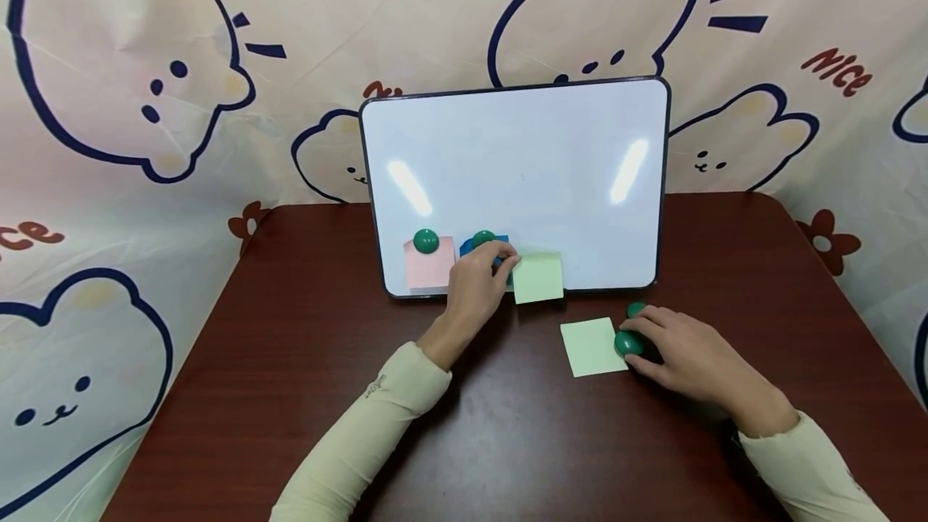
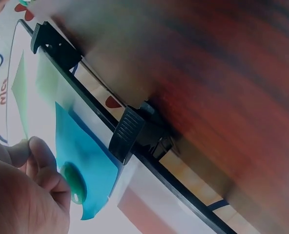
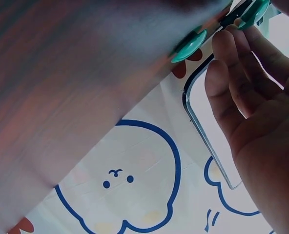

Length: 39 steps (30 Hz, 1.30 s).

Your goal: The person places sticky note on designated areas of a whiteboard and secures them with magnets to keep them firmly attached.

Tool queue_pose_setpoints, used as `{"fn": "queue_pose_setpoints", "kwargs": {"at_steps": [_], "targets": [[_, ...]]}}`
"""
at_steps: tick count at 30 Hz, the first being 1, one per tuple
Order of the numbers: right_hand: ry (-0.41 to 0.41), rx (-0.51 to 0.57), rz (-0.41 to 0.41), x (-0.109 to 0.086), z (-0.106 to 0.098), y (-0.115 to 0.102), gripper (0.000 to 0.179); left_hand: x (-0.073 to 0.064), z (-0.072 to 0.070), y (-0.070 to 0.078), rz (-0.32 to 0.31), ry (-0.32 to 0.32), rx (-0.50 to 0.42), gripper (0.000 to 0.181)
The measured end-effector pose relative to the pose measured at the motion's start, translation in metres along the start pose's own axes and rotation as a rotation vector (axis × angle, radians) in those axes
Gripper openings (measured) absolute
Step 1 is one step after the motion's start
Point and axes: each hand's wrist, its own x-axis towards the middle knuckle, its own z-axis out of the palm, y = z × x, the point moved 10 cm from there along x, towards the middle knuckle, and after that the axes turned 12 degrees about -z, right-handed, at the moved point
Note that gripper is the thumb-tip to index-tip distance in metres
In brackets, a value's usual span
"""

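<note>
1. Head view: a dark red-brown wood-grain table (image 1: 326, 393) carries a glossy whiteboard (image 1: 522, 159) with a thin dark frame and rounded corners, propped upright on black plastic feet (image 2: 127, 134).
2. Paper squares on the board's lower edge, left to right: a pink note (image 1: 428, 268), a blue note (image 2: 83, 156), a pale green note (image 1: 538, 278). The pink note is pinned by a green dome magnet (image 1: 425, 241).
3. The left hand (image 1: 474, 284) is at the board with fingers curled loosely, fingertips (image 2: 42, 151) beside the blue note's magnet (image 2: 75, 183) and the green note's left edge. A pinch cannot be confirmed.
4. The right hand (image 1: 689, 357) rests on the table; its fingers curl round a smooth, rounded green magnet (image 1: 627, 342) at the edge of a loose green note (image 1: 593, 346). A second magnet (image 1: 635, 309) lies just behind.
5. Judged step: securing the green note on the board. The next move probably calls for lifting the gripped magnet and seating it squarely on that note while the left hand steadies the paper.
</note>
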Motion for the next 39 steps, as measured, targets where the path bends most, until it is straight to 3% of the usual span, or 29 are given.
{"fn": "queue_pose_setpoints", "kwargs": {"at_steps": [13,27,39], "targets": [[-0.011,0.016,0.007,0.003,-0.003,0.001,0.042,0.009,-0.002,-0.001,-0.01,0.078,0.061,0.013],[-0.009,0.017,-0.008,0.005,-0.005,0.0,0.043,0.012,0.003,0.002,0.003,0.076,0.068,0.013],[-0.016,0.025,0.003,0.001,-0.003,0.0,0.041,0.014,0.008,0.006,0.004,0.092,0.133,0.014]]}}
